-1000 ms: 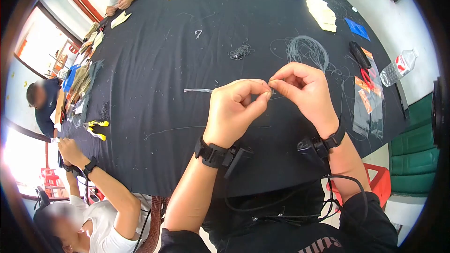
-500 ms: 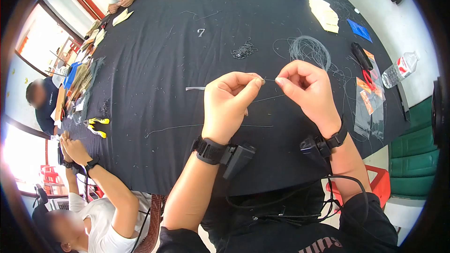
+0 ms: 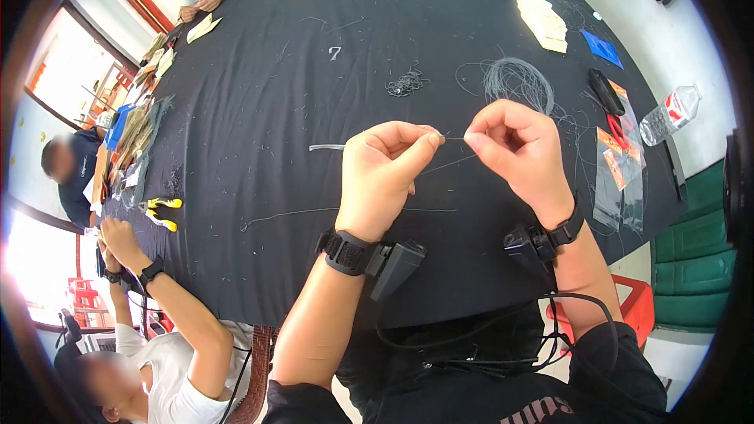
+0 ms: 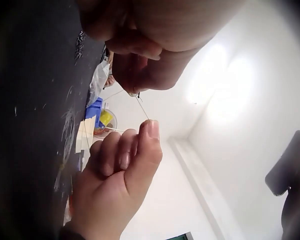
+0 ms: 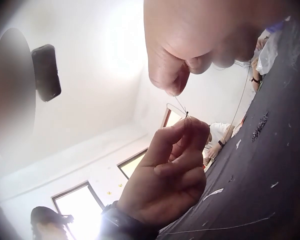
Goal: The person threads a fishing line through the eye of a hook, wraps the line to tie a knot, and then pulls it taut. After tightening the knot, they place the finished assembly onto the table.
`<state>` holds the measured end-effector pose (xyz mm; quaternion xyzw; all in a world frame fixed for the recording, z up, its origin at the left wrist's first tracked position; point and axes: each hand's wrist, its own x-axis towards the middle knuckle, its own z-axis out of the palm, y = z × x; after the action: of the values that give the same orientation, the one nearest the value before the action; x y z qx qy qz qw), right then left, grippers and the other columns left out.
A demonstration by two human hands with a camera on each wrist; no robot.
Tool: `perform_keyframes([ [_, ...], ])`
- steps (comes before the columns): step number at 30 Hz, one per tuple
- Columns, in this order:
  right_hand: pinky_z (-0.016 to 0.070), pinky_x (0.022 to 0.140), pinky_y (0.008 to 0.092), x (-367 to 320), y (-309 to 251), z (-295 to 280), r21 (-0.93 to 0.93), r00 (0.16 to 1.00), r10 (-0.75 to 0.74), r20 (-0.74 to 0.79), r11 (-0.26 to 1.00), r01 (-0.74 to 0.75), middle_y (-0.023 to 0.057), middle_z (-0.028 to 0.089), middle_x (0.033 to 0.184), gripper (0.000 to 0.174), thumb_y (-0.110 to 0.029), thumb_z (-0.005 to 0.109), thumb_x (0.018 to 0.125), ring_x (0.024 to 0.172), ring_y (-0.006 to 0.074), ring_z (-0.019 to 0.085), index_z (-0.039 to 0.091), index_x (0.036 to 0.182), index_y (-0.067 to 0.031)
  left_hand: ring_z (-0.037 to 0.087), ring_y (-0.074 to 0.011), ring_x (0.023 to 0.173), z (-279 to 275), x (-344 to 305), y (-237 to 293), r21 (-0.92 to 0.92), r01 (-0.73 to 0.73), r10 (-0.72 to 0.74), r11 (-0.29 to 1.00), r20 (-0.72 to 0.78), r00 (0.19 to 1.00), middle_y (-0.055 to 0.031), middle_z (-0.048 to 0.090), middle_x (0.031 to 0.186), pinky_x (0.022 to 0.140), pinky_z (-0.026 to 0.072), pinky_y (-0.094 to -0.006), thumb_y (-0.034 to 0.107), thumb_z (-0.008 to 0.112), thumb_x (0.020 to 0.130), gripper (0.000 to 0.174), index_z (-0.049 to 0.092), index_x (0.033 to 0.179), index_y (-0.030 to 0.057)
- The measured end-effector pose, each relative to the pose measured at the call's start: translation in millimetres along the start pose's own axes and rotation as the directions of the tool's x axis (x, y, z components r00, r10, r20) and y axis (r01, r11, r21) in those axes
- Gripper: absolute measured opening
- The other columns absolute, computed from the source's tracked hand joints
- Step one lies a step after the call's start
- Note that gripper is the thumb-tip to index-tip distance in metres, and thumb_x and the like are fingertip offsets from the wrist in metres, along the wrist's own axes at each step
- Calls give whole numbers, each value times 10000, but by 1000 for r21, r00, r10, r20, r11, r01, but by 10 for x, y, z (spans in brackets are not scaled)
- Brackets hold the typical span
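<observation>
Your left hand (image 3: 383,177) and right hand (image 3: 514,149) are raised just on the near side of the grey coil of line (image 3: 514,82), which lies on the black tablecloth (image 3: 275,94). Each hand pinches a fine strand (image 3: 453,138) between thumb and forefinger, with the other fingers curled in. The short stretch between the two pinches runs straight and clear of the cloth.

From the right wrist, a tiny dark speck (image 5: 186,114) sits at your left fingertips where the strand (image 5: 180,105) ends; it is too small to name.

This looks like delicate fingertip work. Hold the pinches firm and close together so the strand cannot sag. Move only the fingertips, not the wrists. Let no slack drift back toward the coil, where it could tangle.
</observation>
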<state>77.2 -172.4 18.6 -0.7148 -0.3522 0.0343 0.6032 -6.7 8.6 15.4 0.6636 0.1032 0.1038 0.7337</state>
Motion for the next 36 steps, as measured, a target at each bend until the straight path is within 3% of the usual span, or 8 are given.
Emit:
perform_keyframes([
  [5, 296, 518, 162, 17, 29, 20, -6, 999, -37, -20, 999, 36, -101, 507, 658, 68, -85, 716, 864, 567, -27, 393, 668, 889, -43, 516, 0, 566, -11, 4, -2, -4, -3, 3, 1000, -17, 1000, 10, 673, 751, 462, 374, -161, 167, 705, 879, 174, 718, 922, -1],
  [8, 285, 520, 170, 28, 81, 48, 88, 998, 16, -64, 996, -10, -106, 483, 641, 84, -89, 719, 861, 561, -22, 372, 679, 922, -47, 517, -1, 568, -4, -1, 5, 6, -6, 6, 1000, -13, 1000, 14, 667, 742, 466, 378, -162, 169, 704, 879, 177, 718, 921, -2],
  [14, 266, 516, 187, 23, 1, 74, 41, 999, 35, 27, 999, -36, -110, 436, 613, 111, -99, 723, 858, 551, -13, 342, 699, 961, -64, 512, -3, 568, 41, -26, 30, 83, 9, -8, 996, -12, 1000, 25, 650, 711, 473, 386, -168, 179, 698, 876, 192, 718, 929, -5],
  [23, 293, 514, 183, -3, -13, 100, 0, 997, 76, 5, 997, -76, -90, 511, 622, 75, -116, 713, 870, 554, -13, 386, 688, 887, -47, 506, -1, 556, 35, -12, -14, 49, -6, 6, 999, -3, 1000, 26, 649, 701, 468, 386, -167, 179, 698, 876, 193, 718, 939, -3],
  [29, 286, 505, 185, -6, -14, 111, 4, 997, 81, 0, 997, -81, -91, 468, 610, 45, -87, 695, 872, 555, -9, 369, 684, 876, -44, 497, 0, 542, 37, -16, -12, 36, -7, 7, 999, 9, 1000, 23, 650, 700, 462, 379, -164, 172, 705, 872, 186, 717, 937, -1],
  [36, 292, 509, 184, 2, 24, 108, -6, 998, 55, -18, 998, -55, -93, 500, 614, 78, -121, 704, 878, 548, -13, 381, 677, 888, -48, 500, 2, 543, 39, -21, -16, 25, -26, 26, 999, 2, 1000, 23, 649, 700, 458, 376, -163, 158, 705, 873, 173, 715, 935, -2],
])
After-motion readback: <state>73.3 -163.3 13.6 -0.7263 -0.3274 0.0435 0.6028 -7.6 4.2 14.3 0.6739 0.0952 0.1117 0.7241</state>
